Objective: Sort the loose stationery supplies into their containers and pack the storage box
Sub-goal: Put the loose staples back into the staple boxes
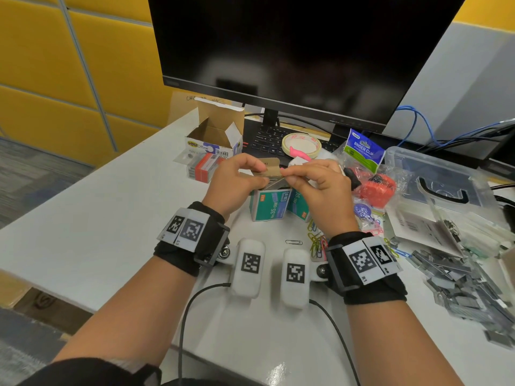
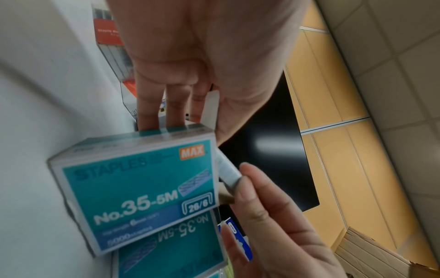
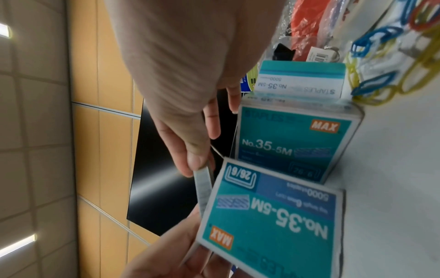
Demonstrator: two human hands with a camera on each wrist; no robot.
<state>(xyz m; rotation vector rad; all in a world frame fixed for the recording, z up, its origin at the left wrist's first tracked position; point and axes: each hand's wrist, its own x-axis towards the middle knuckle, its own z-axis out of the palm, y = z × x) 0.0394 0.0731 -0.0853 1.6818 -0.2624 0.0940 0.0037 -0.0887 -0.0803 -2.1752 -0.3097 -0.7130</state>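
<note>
At the far left of the bench stands an open HAVOffice carton with a clear case of red-labelled staples beside it. The step in hand looks like refilling a teal staple box: loose staples are going back into their container.

The left hand has its fingers curled round the top of that box, a closed grip that steadies it and holds back its brown flap. The box stands upright on the bench, touching a second teal box just to its right.

The right hand pinches a grey staple strip between thumb and fingertips, a closed grip, with the strip's far end at the mouth of the left box. How far the strip has gone in cannot be told.

The next move, as a judgement, calls for keeping the strip in line with the opening and sliding it down without bending or breaking it, while the left hand keeps the flap clear.

Further right lie coloured paper clips, a binder clip bag, the clear storage box and a large heap of loose staple strips, so much sorting appears to remain.
</note>
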